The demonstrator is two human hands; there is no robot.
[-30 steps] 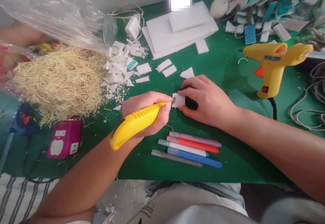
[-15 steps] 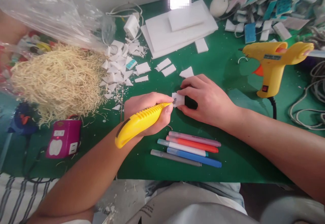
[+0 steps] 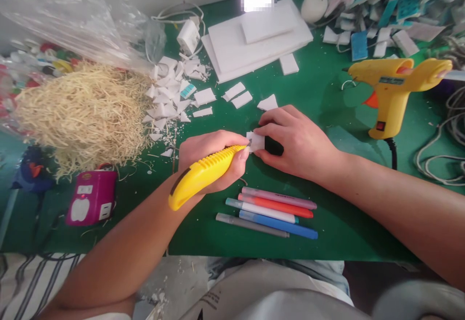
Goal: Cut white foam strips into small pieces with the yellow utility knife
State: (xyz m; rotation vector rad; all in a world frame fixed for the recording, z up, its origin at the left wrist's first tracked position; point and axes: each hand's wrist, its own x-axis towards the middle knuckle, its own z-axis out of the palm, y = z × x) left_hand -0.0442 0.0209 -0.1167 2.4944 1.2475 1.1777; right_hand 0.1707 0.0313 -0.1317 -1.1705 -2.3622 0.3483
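My left hand point(image 3: 218, 158) is closed round a yellow utility knife point(image 3: 203, 172), its handle slanting down to the left. The blade tip rests at the left part of a small white foam board piece point(image 3: 256, 141) on the green table. Opposite it, my right hand point(image 3: 294, 141) pinches the right side of that piece between thumb and fingers. White offcuts lie just beyond my hands, among them a pointed scrap point(image 3: 268, 102) and two short strips point(image 3: 241, 99). Below my hands, several markers point(image 3: 278, 206) lie side by side.
A yellow glue gun point(image 3: 394, 92) stands at right beside coiled cable point(image 3: 446, 136). White foam sheets point(image 3: 225, 53) are stacked at the back. On the left are a heap of pale straw point(image 3: 83, 116), a magenta power socket point(image 3: 92, 196) and white scraps point(image 3: 167, 95).
The knife handle's rear end has shifted slightly up and to the right. My right hand keeps its hold on the white piece. At the far left, another person's arm has gone from view.
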